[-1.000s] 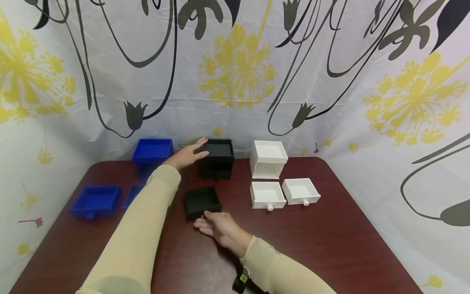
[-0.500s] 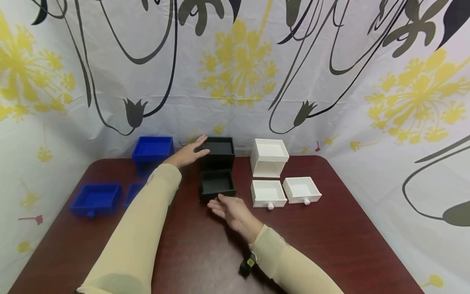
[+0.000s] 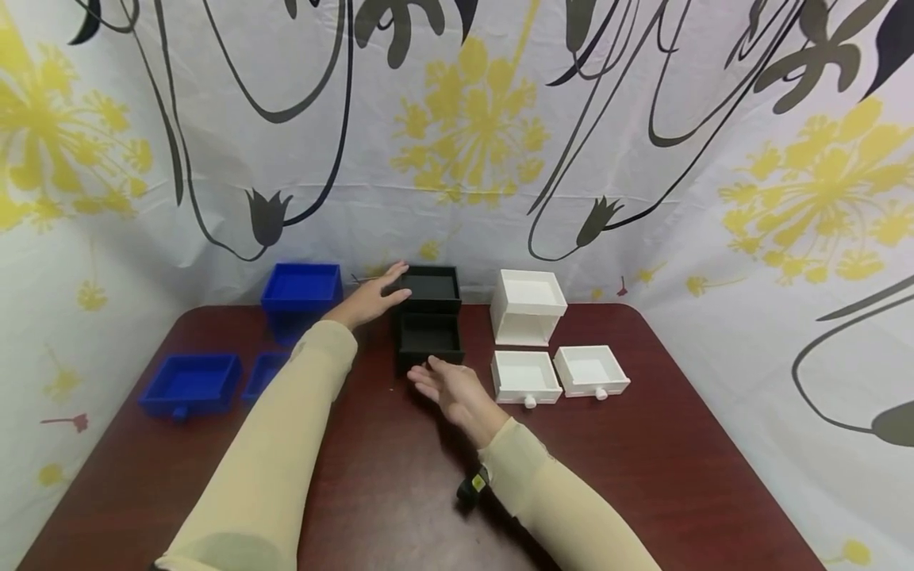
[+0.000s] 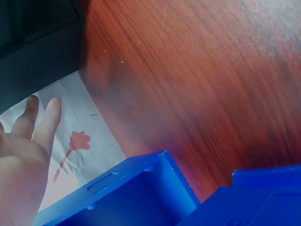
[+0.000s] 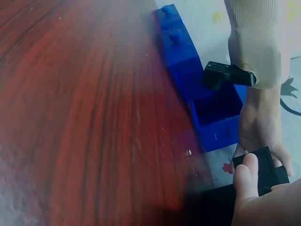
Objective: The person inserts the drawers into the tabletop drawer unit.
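Sitting further in (black drawer (image 3: 431, 337))

No legible txt, brand or no. in any view. Blue box (image 4: 244, 200) in L wrist view has a small letter-like mark (image 4: 237, 221) on its face nr the bottom edge, partly cut off, can't be read; blk wrist cam (image 3: 467, 493) w/ yellow sq. label (image 3: 478, 482), too sm. to make out

Left hand (image 4: 21, 165): lower left, fingers extended, tips near the black box
Black box (image 4: 42, 56): upper left, partly cut off
Blue box (image 4: 117, 176): bottom, hollow inside showing
Blue piece (image 4: 254, 202): lower right
Cloth (image 4: 101, 141): pale, red flower print
Table (image 4: 202, 89): reddish wood grain
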Available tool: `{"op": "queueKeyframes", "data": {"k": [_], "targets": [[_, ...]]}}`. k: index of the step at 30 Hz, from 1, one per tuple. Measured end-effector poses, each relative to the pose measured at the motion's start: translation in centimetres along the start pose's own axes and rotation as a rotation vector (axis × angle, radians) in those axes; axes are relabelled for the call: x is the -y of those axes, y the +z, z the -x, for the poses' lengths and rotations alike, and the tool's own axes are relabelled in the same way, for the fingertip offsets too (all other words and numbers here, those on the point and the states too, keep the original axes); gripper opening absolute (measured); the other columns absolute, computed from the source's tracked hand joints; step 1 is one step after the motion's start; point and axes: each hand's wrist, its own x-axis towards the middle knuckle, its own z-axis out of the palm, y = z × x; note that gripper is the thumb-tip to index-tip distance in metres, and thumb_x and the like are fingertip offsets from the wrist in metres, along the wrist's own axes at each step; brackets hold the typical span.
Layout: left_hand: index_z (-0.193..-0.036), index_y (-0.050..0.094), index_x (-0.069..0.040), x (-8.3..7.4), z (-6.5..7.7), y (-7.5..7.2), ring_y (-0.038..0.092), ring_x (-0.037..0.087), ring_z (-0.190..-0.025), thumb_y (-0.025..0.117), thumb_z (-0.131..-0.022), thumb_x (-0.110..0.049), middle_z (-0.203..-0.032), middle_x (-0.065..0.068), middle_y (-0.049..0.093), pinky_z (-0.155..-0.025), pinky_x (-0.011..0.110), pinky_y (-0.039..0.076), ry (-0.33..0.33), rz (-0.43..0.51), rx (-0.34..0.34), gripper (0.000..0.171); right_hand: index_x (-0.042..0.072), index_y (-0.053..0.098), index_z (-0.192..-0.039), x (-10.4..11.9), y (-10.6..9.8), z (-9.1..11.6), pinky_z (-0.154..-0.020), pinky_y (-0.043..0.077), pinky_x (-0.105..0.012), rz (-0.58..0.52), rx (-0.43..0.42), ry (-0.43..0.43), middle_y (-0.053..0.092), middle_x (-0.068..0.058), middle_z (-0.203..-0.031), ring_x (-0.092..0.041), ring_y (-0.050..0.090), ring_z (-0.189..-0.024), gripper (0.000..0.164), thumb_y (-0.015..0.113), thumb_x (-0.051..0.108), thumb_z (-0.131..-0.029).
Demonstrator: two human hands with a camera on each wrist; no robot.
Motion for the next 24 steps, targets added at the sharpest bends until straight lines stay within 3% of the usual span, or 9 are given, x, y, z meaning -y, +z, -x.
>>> {"op": "queueKeyframes", "data": {"k": [7, 24], "targets": [[-0.164, 0.017, -0.031, -0.18, 0.14, 0.01, 0.009, 0.028, -0.156, 0.05, -0.102, -0.059, -0.17, -0.011, 0.003, -0.121, 0.058, 0.017, -0.003, 0.027, -0.005, 0.076, -0.01, 0.045, -0.143, -0.35, 0.29, 0.09, -0.099, 0.053, -0.039, 0.0, -0.004, -0.009, 0.069, -0.019, -0.114, -0.022, 0.073, -0.1, 0.044, 0.054, 0.012, -0.106], [-0.165, 0.018, -0.028, -0.08, 0.21, 0.03, 0.009, 0.028, -0.156, 0.049, -0.102, -0.059, -0.17, -0.011, 0.003, -0.122, 0.057, 0.016, 0.012, 0.03, -0.006, 0.076, -0.008, 0.049, -0.141, 0.06, 0.4, -0.21, -0.094, 0.056, -0.036, 0.01, -0.033, -0.033, 0.069, -0.018, -0.112, -0.021, 0.073, -0.097, 0.042, 0.055, 0.015, -0.106]]}}
